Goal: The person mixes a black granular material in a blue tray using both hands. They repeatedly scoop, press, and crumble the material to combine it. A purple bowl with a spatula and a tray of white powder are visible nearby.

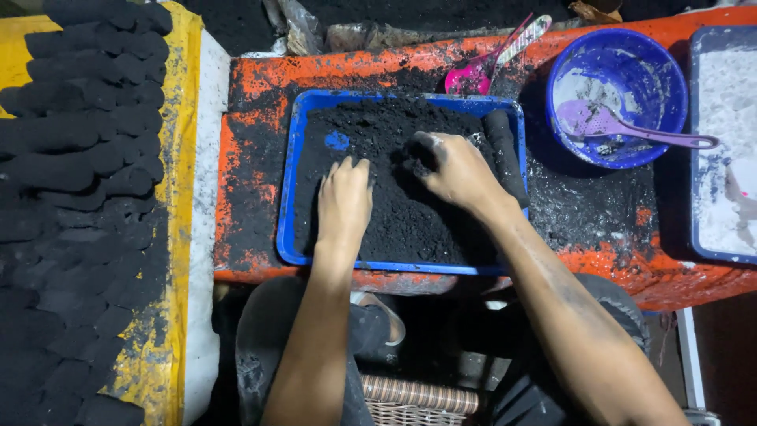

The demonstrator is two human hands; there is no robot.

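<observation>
- My left hand [344, 201] lies palm-down on the black powder [394, 158] that fills the blue tray [289, 197], fingers together and stretched flat, gripping nothing.
- My right hand [453, 170] rests on the same powder just to the right of the left one, fingers curled down into the heap; I cannot tell whether anything is caught inside the curl.
- Both hands sit near the middle of the tray, close together but not touching.
- A dark rolled cylinder [505, 154] of the black material lies along the tray's right side, just beside my right hand and wrist.
- A small patch of the tray's blue floor shows through the powder near its upper left part.
- The tray stands on an orange counter [252, 87], heavily smeared with black dust.
- Beyond the tray, at the counter's far edge, I see a pink scoop [473, 75] lying tilted.
- To the right stands a blue round bowl [619, 95] with whitish residue and a purple spoon [623, 126] whose handle sticks out over the rim.
- At the far right a second blue tray [695, 158] holds white powder.
- On my left, a yellow board [185, 118] carries rows of finished black cylinders [71, 158], packed side by side.
</observation>
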